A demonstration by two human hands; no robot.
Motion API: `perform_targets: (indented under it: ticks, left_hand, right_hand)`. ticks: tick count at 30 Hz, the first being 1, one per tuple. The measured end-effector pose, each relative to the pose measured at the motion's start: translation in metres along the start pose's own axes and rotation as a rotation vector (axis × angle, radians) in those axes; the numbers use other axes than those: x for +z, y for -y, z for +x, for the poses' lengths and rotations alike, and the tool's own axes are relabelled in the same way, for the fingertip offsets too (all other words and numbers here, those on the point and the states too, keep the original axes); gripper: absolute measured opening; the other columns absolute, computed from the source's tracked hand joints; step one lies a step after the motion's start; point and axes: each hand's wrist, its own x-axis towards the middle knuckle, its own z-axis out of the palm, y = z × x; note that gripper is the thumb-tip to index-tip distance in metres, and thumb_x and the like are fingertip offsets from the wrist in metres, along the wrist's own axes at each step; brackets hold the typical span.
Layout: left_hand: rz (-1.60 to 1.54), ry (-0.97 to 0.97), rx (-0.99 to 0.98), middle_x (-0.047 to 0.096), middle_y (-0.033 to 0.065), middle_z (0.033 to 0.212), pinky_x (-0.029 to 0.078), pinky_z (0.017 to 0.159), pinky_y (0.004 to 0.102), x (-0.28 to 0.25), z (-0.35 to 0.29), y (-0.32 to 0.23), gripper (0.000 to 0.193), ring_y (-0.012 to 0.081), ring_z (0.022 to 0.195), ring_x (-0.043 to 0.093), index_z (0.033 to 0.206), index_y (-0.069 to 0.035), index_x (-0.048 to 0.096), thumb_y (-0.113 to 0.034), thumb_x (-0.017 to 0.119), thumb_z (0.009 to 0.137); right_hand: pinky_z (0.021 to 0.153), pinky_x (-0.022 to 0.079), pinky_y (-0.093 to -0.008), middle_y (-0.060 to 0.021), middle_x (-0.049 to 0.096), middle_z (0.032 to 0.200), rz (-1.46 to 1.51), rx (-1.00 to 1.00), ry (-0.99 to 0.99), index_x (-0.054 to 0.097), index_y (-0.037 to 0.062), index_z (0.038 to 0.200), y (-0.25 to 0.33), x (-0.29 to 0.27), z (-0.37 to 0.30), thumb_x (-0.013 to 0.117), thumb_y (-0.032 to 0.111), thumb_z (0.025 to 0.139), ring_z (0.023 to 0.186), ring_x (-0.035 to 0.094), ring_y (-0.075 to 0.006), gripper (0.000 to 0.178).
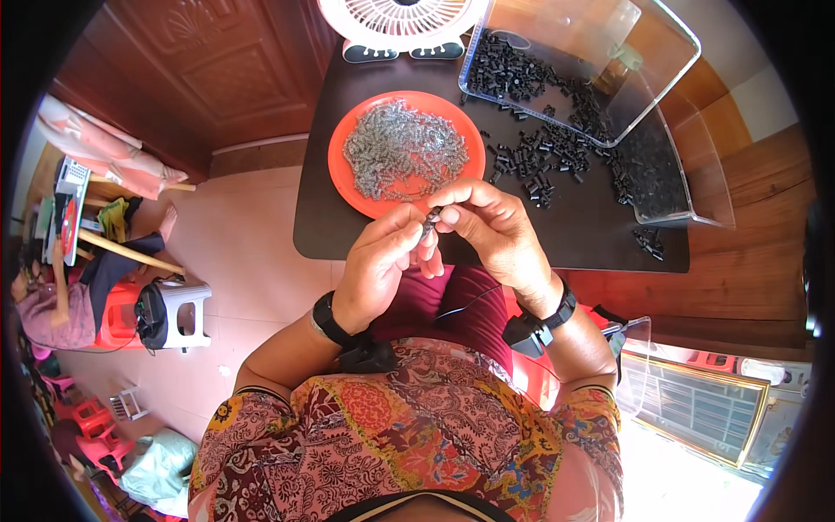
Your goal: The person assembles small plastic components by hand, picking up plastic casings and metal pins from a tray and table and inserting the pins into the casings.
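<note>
No legible text or numbers

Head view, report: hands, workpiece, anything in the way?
Left hand and right hand pinching one small dark piece. Fingers partly hide it. Red plate of silvery pieces just beyond; nothing seen blocking the hands.
</note>
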Motion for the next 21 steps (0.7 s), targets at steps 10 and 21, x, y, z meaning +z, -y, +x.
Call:
perform_targets:
  ticks: [10,21]
  left_hand:
    - [0.047,-0.032,-0.016,0.05,0.0037,0.077,0.043,0.065,0.0281,-0.001,-0.001,-0.002,0.028,0.0173,0.07,0.057,0.09,-0.003,0.051,-0.028,0.044,0.097]
    - [0.045,-0.068,0.018,0.05,0.0037,0.078,0.043,0.065,0.0274,-0.001,-0.003,0.002,0.027,0.0161,0.069,0.055,0.092,-0.002,0.051,-0.027,0.042,0.098]
  right_hand:
    - [0.072,0.054,-0.0275,-0.008,0.062,0.087,-0.166,-0.187,-0.021,0.058,-0.0014,0.106,-0.006,0.003,-0.001,0.048,-0.004,0.095,0.079,0.063,-0.0144,0.016]
    - [0.056,0.052,-0.0253,-0.0082,0.062,0.08,-0.05,-0.184,-0.084,0.057,-0.0009,0.108,-0.017,0.016,-0.004,0.046,-0.003,0.096,0.062,0.061,-0.0139,0.016]
